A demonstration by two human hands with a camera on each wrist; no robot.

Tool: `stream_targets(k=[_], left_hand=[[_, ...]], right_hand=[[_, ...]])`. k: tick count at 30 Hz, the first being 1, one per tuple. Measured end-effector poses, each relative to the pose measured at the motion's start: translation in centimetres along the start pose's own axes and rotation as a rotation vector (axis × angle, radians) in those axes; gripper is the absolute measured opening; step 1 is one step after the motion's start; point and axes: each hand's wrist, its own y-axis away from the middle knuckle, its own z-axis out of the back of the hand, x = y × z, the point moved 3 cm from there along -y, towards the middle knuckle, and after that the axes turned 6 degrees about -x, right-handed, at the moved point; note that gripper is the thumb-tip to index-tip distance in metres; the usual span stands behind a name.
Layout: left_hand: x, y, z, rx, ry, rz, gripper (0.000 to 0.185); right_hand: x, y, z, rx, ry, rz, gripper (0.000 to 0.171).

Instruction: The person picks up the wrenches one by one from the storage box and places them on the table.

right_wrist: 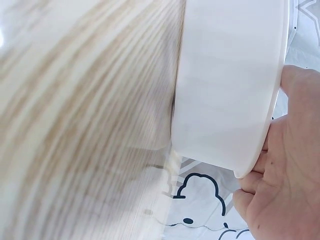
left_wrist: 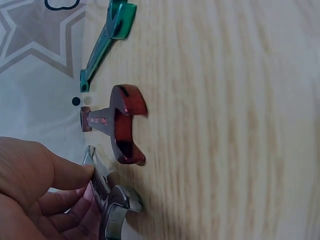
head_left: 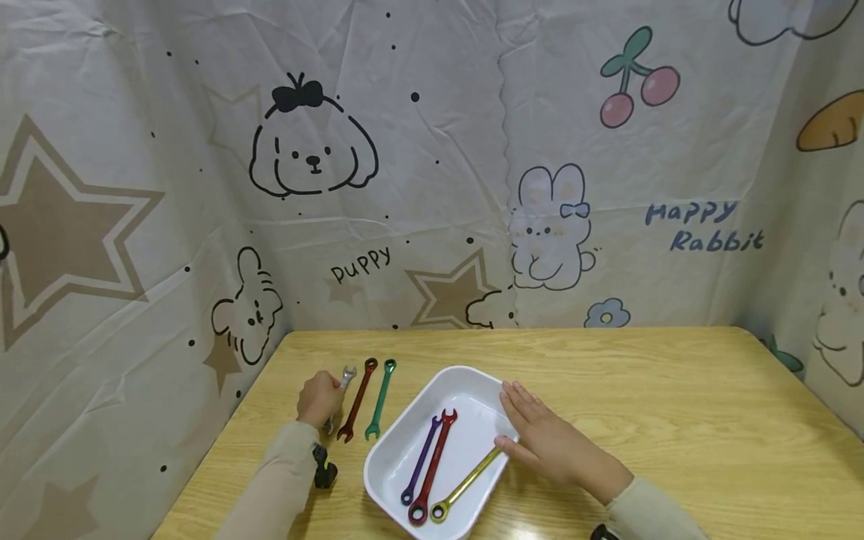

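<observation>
In the lower left of the head view, the left hand (head_left: 319, 399) is curling its fingers (left_wrist: 60, 175) around a silver metal combination wrench (head_left: 340, 390) lying on the light wooden table (head_left: 675, 405); the left wrist view is showing the thumb and fingers pinching its shaft, with the open end (left_wrist: 117, 210) poking out below. Just to the right of it, a dark red metal wrench (head_left: 357, 400) and a green metal wrench (head_left: 380, 398) are lying side by side, apart from each other.

The right hand (head_left: 550, 442) is resting with straight, spread fingers against the right rim of a white rectangular plastic tray (head_left: 466, 379) in the lower centre of the frame; the right wrist view is showing the palm (right_wrist: 290, 165) pressing on the tray's outer wall (right_wrist: 225, 85). Inside the tray, a purple wrench (head_left: 420, 460), a bright red wrench (head_left: 432, 469) and a yellow wrench (head_left: 466, 486) are lying slantwise.
</observation>
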Motion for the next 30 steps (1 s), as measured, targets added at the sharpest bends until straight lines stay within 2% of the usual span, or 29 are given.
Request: stream_targets(k=[10, 16, 21, 30], left_hand=[[-0.34, 0.06, -0.04, -0.001, -0.034, -0.012, 0.015], [-0.42, -0.09, -0.16, -0.033, -0.058, -0.032, 0.013], [-0.44, -0.22, -0.29, -0.054, -0.083, -0.047, 0.02], [-0.14, -0.05, -0.24, -0.051, -0.06, -0.041, 0.017]], right_hand=[[0.09, 0.06, -0.12, 0.007, -0.002, -0.005, 0.072], [0.01, 0.03, -0.11, 0.006, 0.006, -0.002, 0.072], [-0.09, -0.06, -0.1, 0.007, 0.014, -0.005, 0.073], [0.0, -0.11, -0.09, 0.026, 0.001, -0.016, 0.074]])
